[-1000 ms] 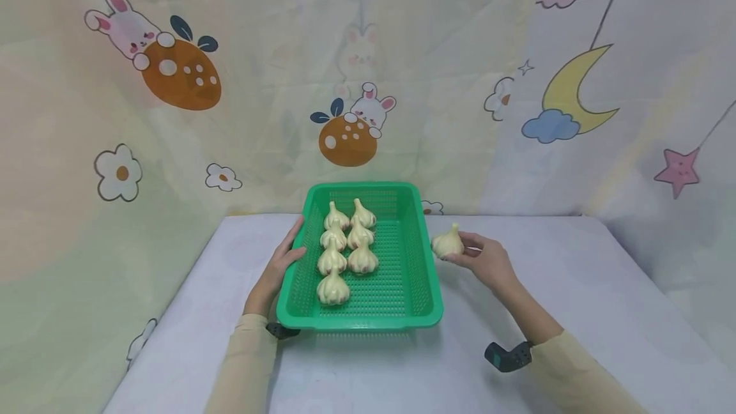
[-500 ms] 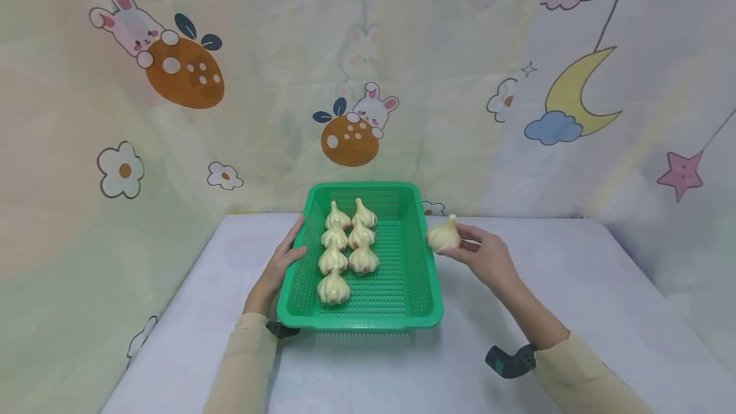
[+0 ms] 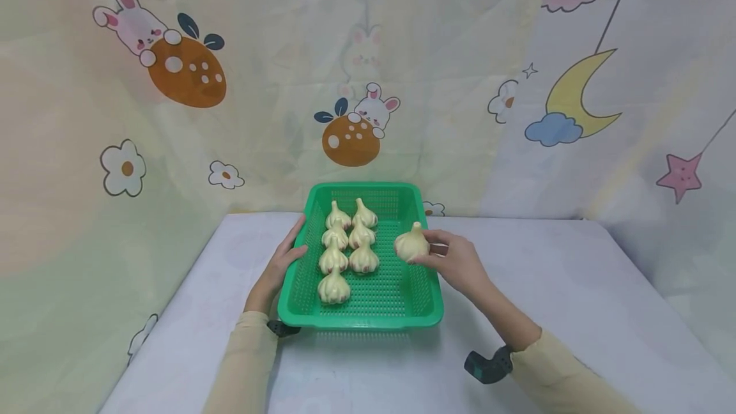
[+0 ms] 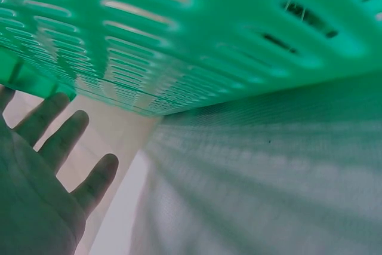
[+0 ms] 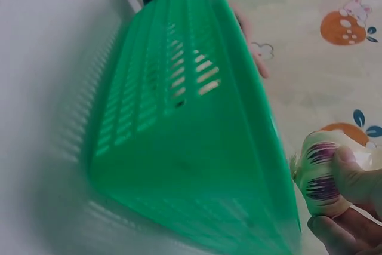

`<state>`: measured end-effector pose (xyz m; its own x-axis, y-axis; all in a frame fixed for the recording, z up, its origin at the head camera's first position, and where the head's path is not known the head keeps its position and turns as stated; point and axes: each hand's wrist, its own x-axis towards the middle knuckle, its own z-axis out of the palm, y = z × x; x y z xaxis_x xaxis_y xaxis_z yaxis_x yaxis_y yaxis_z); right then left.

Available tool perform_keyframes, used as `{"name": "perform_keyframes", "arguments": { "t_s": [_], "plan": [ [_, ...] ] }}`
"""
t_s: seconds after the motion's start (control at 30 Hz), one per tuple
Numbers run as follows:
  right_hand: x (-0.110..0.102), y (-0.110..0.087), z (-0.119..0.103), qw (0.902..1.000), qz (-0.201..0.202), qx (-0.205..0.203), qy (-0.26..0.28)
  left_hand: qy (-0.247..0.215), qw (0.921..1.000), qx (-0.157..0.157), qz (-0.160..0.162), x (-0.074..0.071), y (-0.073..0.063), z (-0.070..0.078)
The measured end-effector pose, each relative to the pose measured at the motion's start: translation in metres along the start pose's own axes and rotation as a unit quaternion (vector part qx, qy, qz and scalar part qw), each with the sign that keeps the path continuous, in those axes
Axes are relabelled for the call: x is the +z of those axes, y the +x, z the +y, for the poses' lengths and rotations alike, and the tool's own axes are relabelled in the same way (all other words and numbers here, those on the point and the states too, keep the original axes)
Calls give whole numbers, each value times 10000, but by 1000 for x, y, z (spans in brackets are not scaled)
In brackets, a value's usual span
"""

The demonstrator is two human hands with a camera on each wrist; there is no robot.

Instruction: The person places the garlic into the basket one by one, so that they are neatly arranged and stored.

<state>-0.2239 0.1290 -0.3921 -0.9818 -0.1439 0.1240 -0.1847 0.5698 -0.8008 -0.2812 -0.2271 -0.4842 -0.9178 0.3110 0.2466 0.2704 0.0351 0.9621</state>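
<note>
A green plastic basket (image 3: 359, 322) stands on the table, with several garlic bulbs (image 3: 334, 289) lined up in two columns in its left and middle part. My right hand (image 3: 457, 265) pinches one more garlic bulb (image 3: 411, 246) between thumb and fingers, stem up, over the basket's right part. In the right wrist view, purple streaks show on this held garlic bulb (image 5: 321, 177), just past the basket's rim. My left hand (image 3: 280, 267) rests against the basket's left side, thumb at the rim; in the left wrist view its fingers (image 4: 64, 138) are spread and nearly straight.
The table (image 3: 517, 312) has a pale cloth and extends on both sides of the basket. Close behind the basket hangs a printed curtain (image 3: 259, 114). A dark wrist device (image 3: 489, 365) sits on my right wrist.
My right hand has carried the garlic bulb leftward, from outside the basket's right rim to above its inside. The left hand and the basket have stayed put.
</note>
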Motion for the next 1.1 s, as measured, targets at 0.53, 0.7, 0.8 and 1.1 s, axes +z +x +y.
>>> {"name": "perform_keyframes", "arguments": {
  "t_s": [0.53,0.7,0.8,1.1],
  "plan": [
    [43,8,-15,9975,-340,-54,-622,-72,9999,-44,-73,-1,1,0],
    [50,10,-19,9913,-443,-263,-1213,81,10000,53,6,0,1,0],
    [54,12,-20,9852,-519,-402,-1586,153,9998,137,11,1,1,-1],
    [62,16,-19,9778,-772,-575,-1860,73,9999,116,-27,-1,2,-4]
  ]
}}
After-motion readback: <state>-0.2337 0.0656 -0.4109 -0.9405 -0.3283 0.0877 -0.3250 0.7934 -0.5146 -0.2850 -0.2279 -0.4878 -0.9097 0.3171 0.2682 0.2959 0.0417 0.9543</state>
